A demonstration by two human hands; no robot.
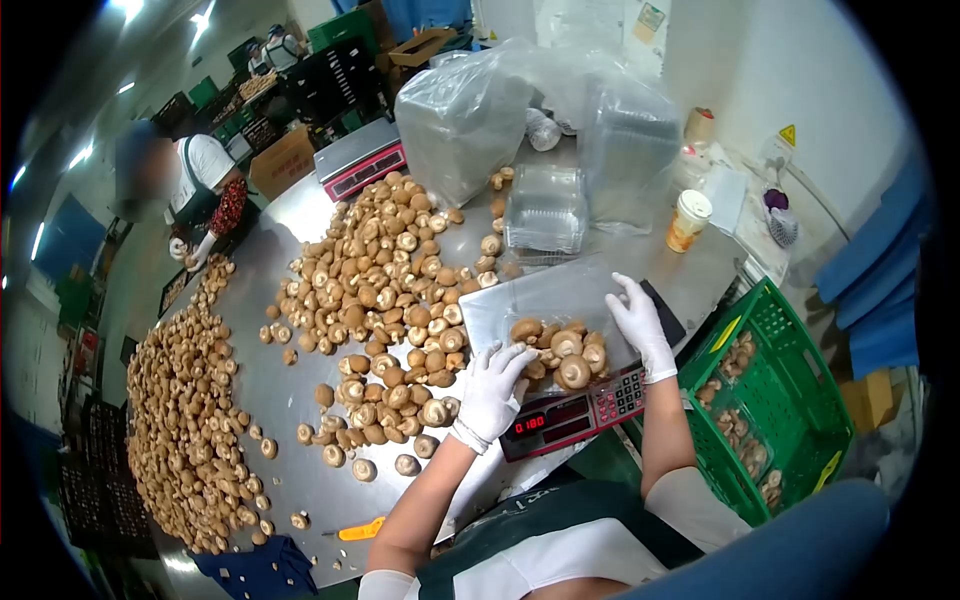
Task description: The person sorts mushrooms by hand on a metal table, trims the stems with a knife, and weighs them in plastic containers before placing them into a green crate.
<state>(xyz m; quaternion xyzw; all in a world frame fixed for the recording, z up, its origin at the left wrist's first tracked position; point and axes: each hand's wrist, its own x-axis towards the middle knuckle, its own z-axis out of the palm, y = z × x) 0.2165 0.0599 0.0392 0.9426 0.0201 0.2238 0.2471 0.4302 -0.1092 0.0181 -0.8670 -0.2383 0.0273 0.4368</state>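
Observation:
Brown mushrooms [567,345] lie in a clear plastic tray on a weighing scale [545,424], whose red display reads 0.180. My left hand [490,388], in a white glove, rests at the tray's left side with its fingers stretched out; contact with the rim is hard to make out. To the right of the tray is my right hand [640,325], also gloved, fingers apart and nothing visible in them. Loose mushrooms [375,290] are heaped on the metal table [285,400] to the left of my left hand.
A green crate [790,430] with packed mushroom trays stands at right. Empty clear trays [545,210], a paper cup [688,220] and a second scale [360,160] are at the back. A yellow-handled knife [360,530] lies near the front. A co-worker [205,190] handles mushrooms at far left.

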